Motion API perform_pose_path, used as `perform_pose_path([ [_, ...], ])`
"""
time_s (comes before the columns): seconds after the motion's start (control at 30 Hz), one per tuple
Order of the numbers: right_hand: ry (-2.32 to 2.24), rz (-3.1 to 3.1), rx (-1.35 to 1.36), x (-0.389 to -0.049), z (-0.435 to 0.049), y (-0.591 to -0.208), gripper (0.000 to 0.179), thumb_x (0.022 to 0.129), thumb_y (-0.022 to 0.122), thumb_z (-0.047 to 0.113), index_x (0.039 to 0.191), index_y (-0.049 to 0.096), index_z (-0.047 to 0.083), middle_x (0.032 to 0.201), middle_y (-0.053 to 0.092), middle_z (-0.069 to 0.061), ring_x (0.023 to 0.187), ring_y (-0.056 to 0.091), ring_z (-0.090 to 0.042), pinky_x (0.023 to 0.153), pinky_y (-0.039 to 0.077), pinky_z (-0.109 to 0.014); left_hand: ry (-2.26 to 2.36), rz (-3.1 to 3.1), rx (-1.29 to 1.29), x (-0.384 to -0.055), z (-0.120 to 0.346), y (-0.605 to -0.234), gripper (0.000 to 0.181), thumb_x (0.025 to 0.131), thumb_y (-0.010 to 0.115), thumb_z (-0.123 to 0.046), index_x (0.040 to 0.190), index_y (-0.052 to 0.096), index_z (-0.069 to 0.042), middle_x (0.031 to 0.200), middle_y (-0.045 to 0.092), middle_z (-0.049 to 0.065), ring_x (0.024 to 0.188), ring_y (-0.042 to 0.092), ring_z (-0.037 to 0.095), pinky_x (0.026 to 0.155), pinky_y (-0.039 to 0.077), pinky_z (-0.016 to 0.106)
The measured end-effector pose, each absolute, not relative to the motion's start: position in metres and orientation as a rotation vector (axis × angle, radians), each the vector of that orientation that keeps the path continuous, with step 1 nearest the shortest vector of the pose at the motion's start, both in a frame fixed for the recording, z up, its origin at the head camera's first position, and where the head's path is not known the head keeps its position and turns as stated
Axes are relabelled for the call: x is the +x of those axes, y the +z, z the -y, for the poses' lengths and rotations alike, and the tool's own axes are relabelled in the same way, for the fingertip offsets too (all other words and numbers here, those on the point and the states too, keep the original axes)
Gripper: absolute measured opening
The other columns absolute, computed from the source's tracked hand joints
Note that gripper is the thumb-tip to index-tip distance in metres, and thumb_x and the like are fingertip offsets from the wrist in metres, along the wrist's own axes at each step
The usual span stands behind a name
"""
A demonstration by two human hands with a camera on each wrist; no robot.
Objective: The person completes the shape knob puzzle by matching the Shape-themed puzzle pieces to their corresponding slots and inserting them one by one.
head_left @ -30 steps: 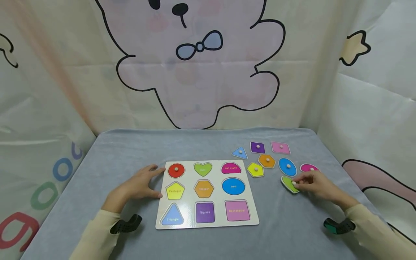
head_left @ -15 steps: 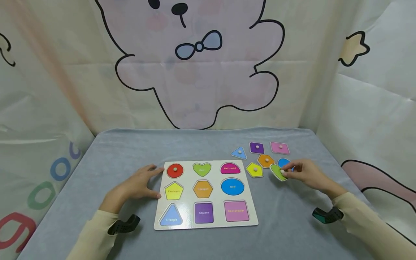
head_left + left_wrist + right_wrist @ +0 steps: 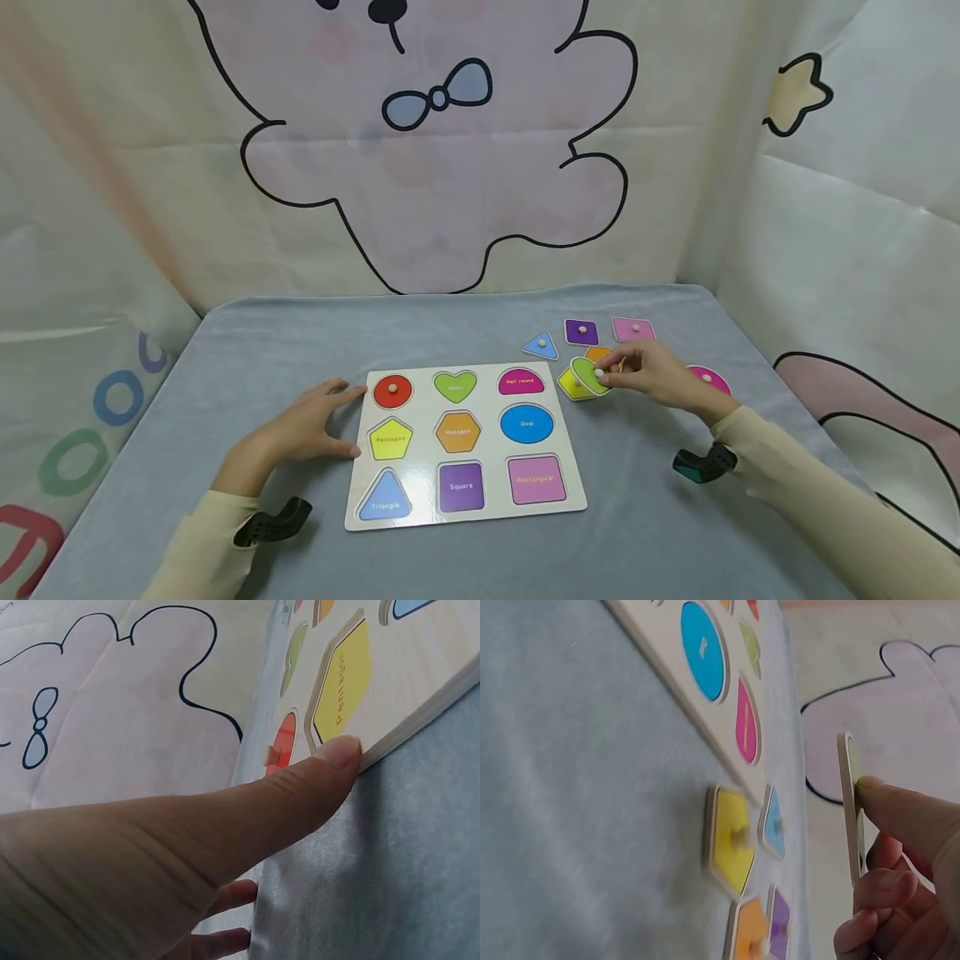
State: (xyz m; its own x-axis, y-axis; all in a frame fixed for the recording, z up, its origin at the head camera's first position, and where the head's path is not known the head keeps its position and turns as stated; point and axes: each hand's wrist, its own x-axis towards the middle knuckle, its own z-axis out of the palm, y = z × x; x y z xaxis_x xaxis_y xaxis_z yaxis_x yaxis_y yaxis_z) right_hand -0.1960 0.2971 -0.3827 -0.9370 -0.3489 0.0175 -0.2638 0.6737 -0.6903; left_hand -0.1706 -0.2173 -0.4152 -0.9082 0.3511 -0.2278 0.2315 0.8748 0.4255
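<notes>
My right hand (image 3: 648,379) pinches a green heart puzzle piece (image 3: 587,375) by its small knob. In the head view the piece overlaps the yellow pentagon piece (image 3: 572,387); the right wrist view shows it edge-on, lifted above the cloth. A white shape puzzle board (image 3: 424,479) lies flat, with the red circle piece (image 3: 392,392) in its top left recess. The heart recess (image 3: 454,385) is in the board's top row. My left hand (image 3: 292,429) rests at the board's left edge, thumb and fingers extended, the thumb tip touching the rim in the left wrist view.
Behind the right hand lie knobbed pieces: a blue triangle (image 3: 542,344), purple square (image 3: 582,332), pink rectangle (image 3: 632,329) and partly covered orange hexagon (image 3: 597,353). A magenta half-round piece (image 3: 710,379) sits to the right. Grey cloth (image 3: 637,533) covers the table, with printed curtains around.
My right hand has carried the green heart piece left and back, from beside the half-round piece to over the yellow pentagon. The left hand stays at the board; the head view shifted slightly.
</notes>
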Motion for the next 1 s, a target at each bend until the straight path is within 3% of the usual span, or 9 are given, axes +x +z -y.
perform_pose_path([
  [0.47, -1.150, -2.644, -0.599, -0.218, -0.252, -0.376, 0.016, 0.090, 0.077, 0.016, 0.102, 0.077, 0.005, 0.093, 0.074, -0.010, 0.074, 0.051, -0.019, 0.057, 0.041, -0.021, 0.572, -2.744, 0.442, -0.172, 0.218, -0.422, 0.098, 0.070, 0.091, -0.041, 0.152, 0.045, -0.011, 0.155, 0.037, 0.032, 0.140, 0.034, 0.054, 0.108, 0.037, 0.072],
  [1.0, -1.194, -2.587, -0.664, -0.231, -0.232, -0.380, 0.015, 0.089, 0.077, 0.011, 0.102, 0.078, 0.003, 0.081, 0.060, -0.006, 0.066, 0.048, -0.015, 0.057, 0.040, -0.020, 0.574, -2.749, 0.460, -0.172, 0.220, -0.418, 0.099, 0.070, 0.091, -0.044, 0.152, 0.045, -0.013, 0.154, 0.037, 0.032, 0.141, 0.034, 0.055, 0.108, 0.036, 0.073],
])
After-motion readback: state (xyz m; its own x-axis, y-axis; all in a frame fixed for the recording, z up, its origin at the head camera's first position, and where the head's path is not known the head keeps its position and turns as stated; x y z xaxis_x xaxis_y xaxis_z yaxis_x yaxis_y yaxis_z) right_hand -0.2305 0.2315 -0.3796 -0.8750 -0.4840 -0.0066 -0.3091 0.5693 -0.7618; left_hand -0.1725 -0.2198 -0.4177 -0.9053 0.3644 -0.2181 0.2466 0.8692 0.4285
